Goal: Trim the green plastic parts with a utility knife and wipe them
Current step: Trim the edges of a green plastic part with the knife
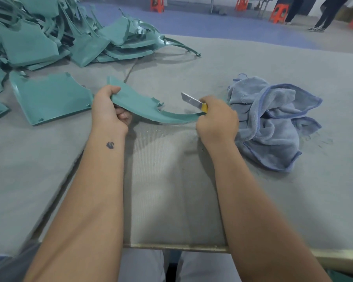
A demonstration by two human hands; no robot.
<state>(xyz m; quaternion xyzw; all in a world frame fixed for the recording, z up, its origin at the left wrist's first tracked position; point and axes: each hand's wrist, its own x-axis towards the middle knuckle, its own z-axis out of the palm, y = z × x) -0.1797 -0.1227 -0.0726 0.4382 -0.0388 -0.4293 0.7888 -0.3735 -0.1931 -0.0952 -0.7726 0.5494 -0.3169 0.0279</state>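
Two hands: both busy, person seated at near edge of grey felt-covered worktable [171, 200].
Left hand [108, 110]: fingers curled tight around wide end of curved teal-green plastic trim part [139, 102], lifting it off the felt.
Right hand [216, 121]: fist wrapped round yellow-handled utility knife [194, 101], silver blade out, pointing up and left, away from the body; same hand meets the part's thin tail end.
Part position: between the hands, centre of table, bowed, narrow tail running right to the knife hand.
Step in hand: trimming flash off part edge, likely near the tail; wipe not yet done.
How to do well: keep blade shallow along the edge, stroke away from left hand, left grip firm so the thin tail does not flex; shave only burrs, no gouging.
Risk: left fingers sit in line with the blade if it slips along the part.
Cloth: crumpled blue microfibre towel [273, 121], just beside right hand, ready for wiping.
Left side: flat teal-green plastic panel [49, 98] lying on felt, near left hand.
Far left: heap of teal-green plastic parts [49, 33], trimmed or untrimmed cannot tell.
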